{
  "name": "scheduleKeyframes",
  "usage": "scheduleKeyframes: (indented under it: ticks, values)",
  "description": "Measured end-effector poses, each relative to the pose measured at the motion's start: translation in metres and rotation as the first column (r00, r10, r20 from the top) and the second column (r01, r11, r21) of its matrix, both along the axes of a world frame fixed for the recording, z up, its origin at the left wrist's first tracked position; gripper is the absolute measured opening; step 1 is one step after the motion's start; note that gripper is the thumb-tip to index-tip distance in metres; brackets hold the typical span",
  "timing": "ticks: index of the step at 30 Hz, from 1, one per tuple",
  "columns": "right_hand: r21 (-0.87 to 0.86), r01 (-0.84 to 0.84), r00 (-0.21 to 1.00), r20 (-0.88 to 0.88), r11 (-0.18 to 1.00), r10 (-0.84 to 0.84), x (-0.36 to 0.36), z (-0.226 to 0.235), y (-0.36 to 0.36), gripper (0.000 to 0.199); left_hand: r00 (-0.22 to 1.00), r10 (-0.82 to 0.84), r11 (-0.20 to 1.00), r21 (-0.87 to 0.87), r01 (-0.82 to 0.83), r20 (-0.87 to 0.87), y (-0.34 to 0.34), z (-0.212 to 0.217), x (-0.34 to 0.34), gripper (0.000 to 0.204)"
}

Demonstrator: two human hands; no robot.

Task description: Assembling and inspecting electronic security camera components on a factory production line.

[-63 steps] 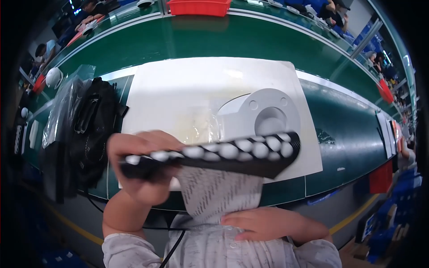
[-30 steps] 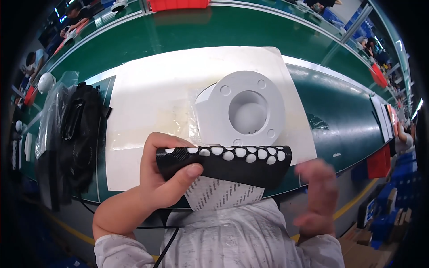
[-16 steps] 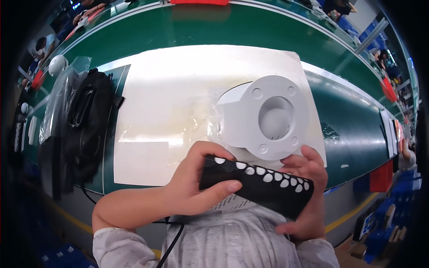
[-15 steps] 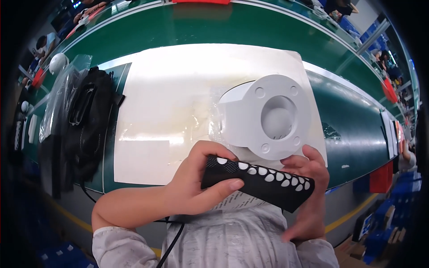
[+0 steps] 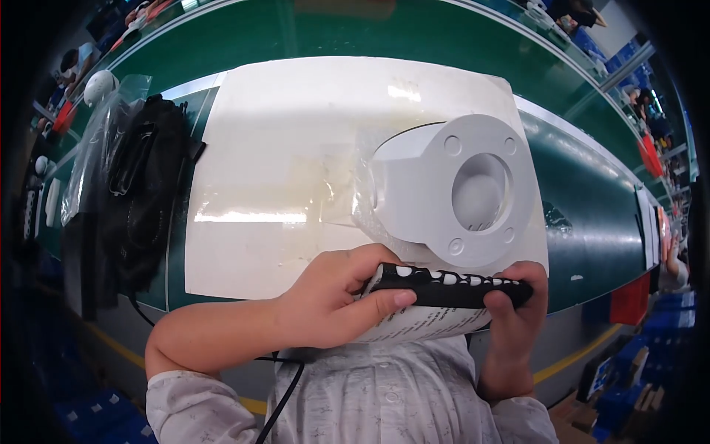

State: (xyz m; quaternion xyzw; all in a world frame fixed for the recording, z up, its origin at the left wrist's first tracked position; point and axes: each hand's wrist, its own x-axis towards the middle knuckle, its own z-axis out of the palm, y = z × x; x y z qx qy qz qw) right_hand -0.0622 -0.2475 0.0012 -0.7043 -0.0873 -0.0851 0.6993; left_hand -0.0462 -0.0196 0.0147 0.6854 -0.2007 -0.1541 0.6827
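Observation:
Between my hands, near my waist, is a black strip edged with a row of white oval spots (image 5: 451, 293). A white sheet with rows of print (image 5: 421, 325) hangs below it; whether the two are joined I cannot tell. My left hand (image 5: 347, 296) closes on the strip's left end, thumb in front. My right hand (image 5: 519, 300) grips its right end between thumb and fingers. Just beyond lies a white plastic housing (image 5: 414, 185) with a round opening in its ring-shaped part, resting on clear plastic film (image 5: 364, 207).
A whitish board (image 5: 251, 170) covers the middle of the green table (image 5: 592, 200). At the left lie a black bag (image 5: 144, 200), clear plastic bags (image 5: 96, 163) and a small white ball-shaped item (image 5: 100, 87). A black cable (image 5: 288, 396) runs beside my waist. Several people work in the background.
My right hand has come up and taken hold of the strip's right end. The strip has levelled and turned, so its spotted face shows more edge-on.

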Motion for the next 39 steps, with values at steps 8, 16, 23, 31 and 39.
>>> scheduleKeyframes:
  ticks: [8,16,23,31,39]
  values:
    - [-0.112,0.029,0.996,0.084,0.993,-0.019,0.006,0.015,0.001,0.04,0.986,0.066,0.978,0.186,-0.094,0.152,-0.001,0.003,0.0,0.011]
    - [-0.723,0.062,0.911,0.323,0.688,0.258,0.005,0.053,0.015,0.029,0.923,-0.036,0.975,0.217,-0.051,0.382,-0.001,0.0,-0.001,0.014]
    - [-0.631,0.22,0.767,0.584,0.744,0.268,0.001,0.04,0.017,0.032,0.897,-0.05,0.973,0.224,-0.055,0.438,0.0,0.0,-0.002,0.019]
    - [-0.66,0.11,0.701,0.581,0.743,0.413,-0.001,0.041,0.024,0.029,0.888,-0.024,0.98,0.188,-0.07,0.458,-0.002,0.003,-0.004,0.019]
    - [-0.379,-0.208,0.864,0.36,0.902,0.351,0.011,0.043,0.037,0.066,0.887,0.012,0.986,0.143,-0.088,0.462,-0.002,0.0,-0.006,0.016]
